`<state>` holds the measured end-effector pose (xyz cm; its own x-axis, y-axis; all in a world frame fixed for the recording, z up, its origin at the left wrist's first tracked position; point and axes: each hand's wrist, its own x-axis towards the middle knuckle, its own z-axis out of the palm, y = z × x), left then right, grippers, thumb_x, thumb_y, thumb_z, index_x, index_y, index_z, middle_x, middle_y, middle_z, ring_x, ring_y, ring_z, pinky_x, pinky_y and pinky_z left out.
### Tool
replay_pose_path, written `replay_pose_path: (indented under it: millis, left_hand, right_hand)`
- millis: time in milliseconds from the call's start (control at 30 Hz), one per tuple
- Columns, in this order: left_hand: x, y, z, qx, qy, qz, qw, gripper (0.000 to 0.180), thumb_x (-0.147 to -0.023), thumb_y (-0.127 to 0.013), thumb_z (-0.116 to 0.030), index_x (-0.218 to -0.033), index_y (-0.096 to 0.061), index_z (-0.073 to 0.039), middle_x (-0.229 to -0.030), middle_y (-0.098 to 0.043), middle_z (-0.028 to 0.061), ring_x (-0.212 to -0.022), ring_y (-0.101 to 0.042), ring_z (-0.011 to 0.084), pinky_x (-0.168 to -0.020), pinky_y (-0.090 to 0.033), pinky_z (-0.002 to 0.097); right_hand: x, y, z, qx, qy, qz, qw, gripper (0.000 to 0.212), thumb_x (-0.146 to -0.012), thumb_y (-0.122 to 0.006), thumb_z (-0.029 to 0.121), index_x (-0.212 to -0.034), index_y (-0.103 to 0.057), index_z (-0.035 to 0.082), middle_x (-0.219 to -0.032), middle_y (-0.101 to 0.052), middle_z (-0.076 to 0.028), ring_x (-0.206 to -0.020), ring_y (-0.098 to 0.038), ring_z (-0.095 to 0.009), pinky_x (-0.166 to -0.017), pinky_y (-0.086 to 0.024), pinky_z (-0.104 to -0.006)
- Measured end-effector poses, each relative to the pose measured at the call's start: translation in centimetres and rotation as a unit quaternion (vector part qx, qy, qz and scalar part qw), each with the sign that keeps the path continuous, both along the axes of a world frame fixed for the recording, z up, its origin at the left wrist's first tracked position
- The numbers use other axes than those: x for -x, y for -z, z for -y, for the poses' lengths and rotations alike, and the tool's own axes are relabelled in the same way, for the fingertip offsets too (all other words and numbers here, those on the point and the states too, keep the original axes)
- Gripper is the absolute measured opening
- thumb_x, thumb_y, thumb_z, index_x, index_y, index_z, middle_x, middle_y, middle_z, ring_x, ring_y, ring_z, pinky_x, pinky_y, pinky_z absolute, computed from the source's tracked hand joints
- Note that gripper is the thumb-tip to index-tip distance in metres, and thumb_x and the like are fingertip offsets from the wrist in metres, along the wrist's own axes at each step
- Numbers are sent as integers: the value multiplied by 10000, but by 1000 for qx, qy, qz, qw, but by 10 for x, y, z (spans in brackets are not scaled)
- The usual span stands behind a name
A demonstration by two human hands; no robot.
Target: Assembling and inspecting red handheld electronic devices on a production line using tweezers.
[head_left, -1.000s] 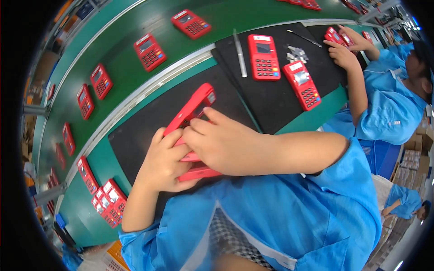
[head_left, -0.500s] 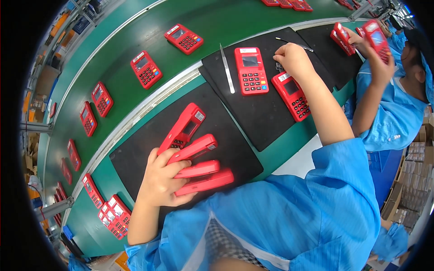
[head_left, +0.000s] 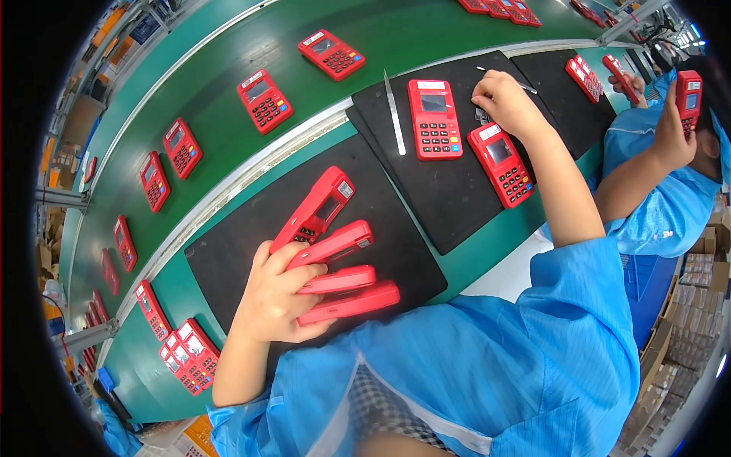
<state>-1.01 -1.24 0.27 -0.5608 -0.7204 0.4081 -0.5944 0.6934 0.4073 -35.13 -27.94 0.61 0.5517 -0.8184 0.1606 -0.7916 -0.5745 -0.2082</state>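
My left hand (head_left: 278,293) is closed on several red card payment terminals (head_left: 335,242), fanned out between its fingers over a black mat (head_left: 236,236). My right hand (head_left: 509,103) has its fingers curled into a pinch; whatever is in them is hidden. Small greyish pieces (head_left: 481,116) lie just below those fingertips, at the top end of a red terminal (head_left: 500,162) lying face up. Left of it, another terminal (head_left: 435,126) rests face up on a second black mat (head_left: 449,206). Silver tweezers (head_left: 394,114) lie beside that one.
A green conveyor (head_left: 221,68) carries spaced-out red terminals (head_left: 265,101) beyond a metal rail (head_left: 297,129). More terminals (head_left: 190,354) are grouped at the lower left. A thin rod (head_left: 527,87) lies behind my right hand. At right, a co-worker in blue (head_left: 647,190) holds terminals (head_left: 688,103).
The conveyor's terminals have shifted up and to the right. The co-worker has raised one terminal. The view has turned slightly; my hands keep nearly the same poses.
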Motion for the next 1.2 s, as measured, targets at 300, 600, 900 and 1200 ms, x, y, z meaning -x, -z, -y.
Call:
replay_pose_path:
  millis: [300,600,900,1200]
  left_hand:
    - [2,0,2,-1,-4,4,1000,252,-444,-775,-265,-586,-651,-97,-926,-634,67,-996,-553,327,-758,-387,464]
    - [3,1,3,-9,-6,12,1000,259,-441,-775,-270,-585,-651,-94,-938,-639,72,-1010,-547,331,-754,-388,467]
    - [3,-1,1,-5,-6,4,1000,261,-444,-776,-263,-593,-652,-88,-922,-632,73,-995,-554,332,-760,-391,471]
    - [2,0,0,-8,-16,5,1000,246,-495,-778,-267,-606,-649,-89,-933,-618,68,-1020,-542,338,-775,-389,472]
  right_hand:
    - [1,5,9,-161,160,125,966,211,-861,-642,154,-987,-688,-8,-944,-685,-116,-810,-643,-163,-726,-499,-296]
    - [11,16,29,-63,131,172,974,203,-826,-644,146,-967,-695,10,-887,-696,-140,-833,-670,-246,-765,-513,-338]
    - [-7,0,20,-44,56,42,997,171,-779,-694,118,-909,-694,7,-849,-654,-133,-778,-643,-242,-716,-506,-329]
    - [-40,-23,-18,-267,80,297,913,106,-880,-616,130,-909,-645,33,-814,-588,35,-758,-528,-71,-700,-443,-253]
